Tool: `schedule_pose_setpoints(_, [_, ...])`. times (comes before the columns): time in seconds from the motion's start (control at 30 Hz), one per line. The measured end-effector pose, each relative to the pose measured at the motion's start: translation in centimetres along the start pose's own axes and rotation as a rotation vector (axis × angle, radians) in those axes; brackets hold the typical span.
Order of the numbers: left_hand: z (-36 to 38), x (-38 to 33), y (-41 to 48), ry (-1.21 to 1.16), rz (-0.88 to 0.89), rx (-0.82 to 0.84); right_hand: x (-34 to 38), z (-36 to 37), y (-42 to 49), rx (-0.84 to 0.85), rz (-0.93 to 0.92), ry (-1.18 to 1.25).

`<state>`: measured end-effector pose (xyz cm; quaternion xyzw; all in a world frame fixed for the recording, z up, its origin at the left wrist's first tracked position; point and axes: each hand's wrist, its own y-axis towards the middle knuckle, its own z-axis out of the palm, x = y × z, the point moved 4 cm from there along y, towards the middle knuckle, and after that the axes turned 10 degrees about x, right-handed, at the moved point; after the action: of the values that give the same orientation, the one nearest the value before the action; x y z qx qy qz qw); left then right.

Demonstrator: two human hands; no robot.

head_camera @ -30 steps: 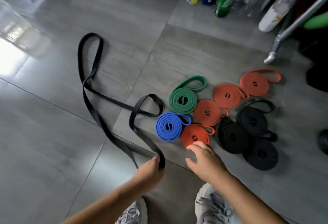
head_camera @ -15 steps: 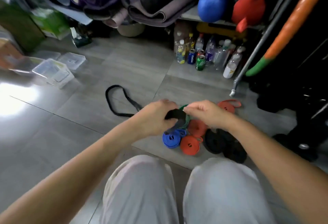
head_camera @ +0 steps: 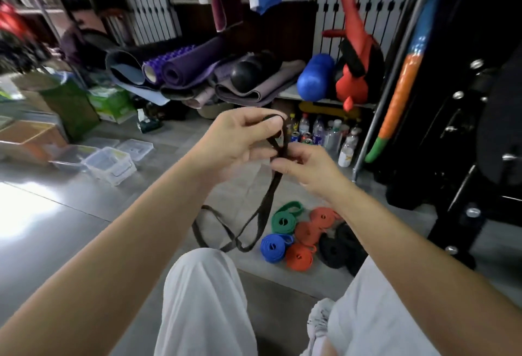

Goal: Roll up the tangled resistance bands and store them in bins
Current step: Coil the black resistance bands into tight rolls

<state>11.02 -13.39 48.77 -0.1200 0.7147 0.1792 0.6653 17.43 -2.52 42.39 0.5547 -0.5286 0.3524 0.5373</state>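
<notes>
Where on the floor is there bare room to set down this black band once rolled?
Bare tile lies left of the trailing black band, out to the clear bins, and right of the rolled bands toward the black rack base. Crowded: the rolls lie packed together, and bottles stand close-set behind them.

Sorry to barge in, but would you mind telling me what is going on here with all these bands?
A seated person is working on a long black band, raised in front of them. The left hand grips its top loop and the right hand pinches it just below, while the rest hangs down unrolled onto the floor. Several rolled bands lie together on the floor beyond the knees. The clear bins sit off to the left, away from the rolls.
</notes>
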Motion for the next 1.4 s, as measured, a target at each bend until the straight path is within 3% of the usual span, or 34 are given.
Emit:
schedule_pose_setpoints(0.07, [0.6,-1.0,-0.2,-0.215,0.041,-0.005,1.6,-0.3,-0.9,-0.068,-0.076,0.095])
schedule_pose_setpoints(0.13, [1.3,-1.3,-0.1,-0.247,0.067,-0.008,2.3,-0.8,-2.0,-0.092,-0.096,0.218])
schedule_pose_setpoints(0.33, [2.8,1.4,-0.5,0.225,-0.016,0.041,0.2,-3.2,-6.2,-0.166,0.033,-0.004])
schedule_pose_setpoints(0.47, [3.1,4.3,-0.8,0.579,-0.175,0.060,-2.3,-3.7,-8.1,-0.153,0.148,-0.127])
schedule_pose_setpoints(0.53, [2.9,6.0,-1.2,0.463,-0.237,0.029,-3.5,-3.4,-8.8,-0.111,0.216,-0.197])
schedule_pose_setpoints(0.6, [3.0,7.8,-1.5,0.200,-0.244,0.008,-4.7,-3.0,-9.6,-0.102,0.250,-0.211])
schedule_pose_setpoints(0.8, [5.0,12.1,-2.6,-0.640,-0.263,-0.077,-6.5,-2.1,-10.6,-0.290,0.133,0.156])
schedule_pose_setpoints(0.9, [5.5,14.0,-3.2,-0.752,-0.291,-0.094,-7.0,-2.1,-10.8,-0.326,0.142,0.140])
schedule_pose_setpoints(0.97, [5.1,14.7,-3.1,-0.429,-0.311,-0.054,-7.3,-2.5,-11.2,-0.307,0.214,0.014])
schedule_pose_setpoints(1.1, [4.4,12.7,-1.8,0.710,-0.263,0.102,-7.6,-3.3,-11.8,-0.199,0.357,-0.495])
schedule_pose_setpoints(1.17, [5.4,11.7,-1.1,1.033,-0.191,0.249,-7.5,-2.9,-11.7,-0.134,0.355,-0.650])
schedule_pose_setpoints(1.27, [7.0,12.5,-0.9,1.188,-0.196,0.400,-7.4,-1.9,-11.4,-0.050,0.316,-0.643])
schedule_pose_setpoints(1.4, [7.2,13.3,-1.3,1.122,-0.172,0.298,-6.7,-2.4,-11.5,-0.113,0.310,-0.611])
